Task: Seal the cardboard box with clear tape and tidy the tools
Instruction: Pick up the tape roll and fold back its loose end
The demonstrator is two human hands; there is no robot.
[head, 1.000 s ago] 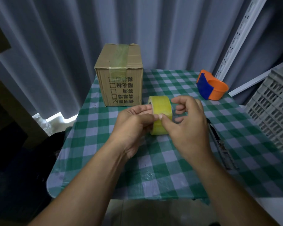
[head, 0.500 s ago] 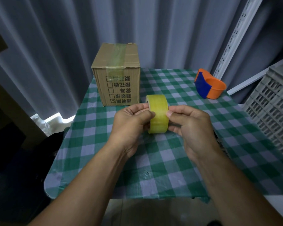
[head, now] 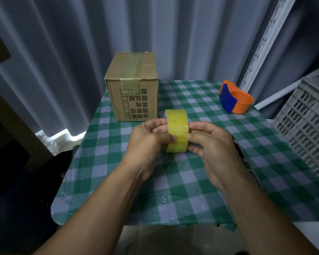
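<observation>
Holding a yellowish roll of clear packing tape upright on its edge, both bare hands meet above the middle of a desk covered in a green-and-white checked cloth. The left hand curls its grip around the roll's left side, thumb pressed on the outer band and fingers reaching behind it. The right hand pinches the roll's right edge, thumb tip on the band and fingers tucked along the far side. Both grips are closed on the tape, and the roll sits between them, lifted clear of the cloth.

Just behind the roll, toward the back left of the desk, stands a brown cardboard box with printed characters and checkboxes on its near face; a strip of tape already runs across its top and down the front. At the back right corner rests an orange and blue plastic tape cutter, well apart from the hands. A grey plastic crate stands off the desk's right edge.
</observation>
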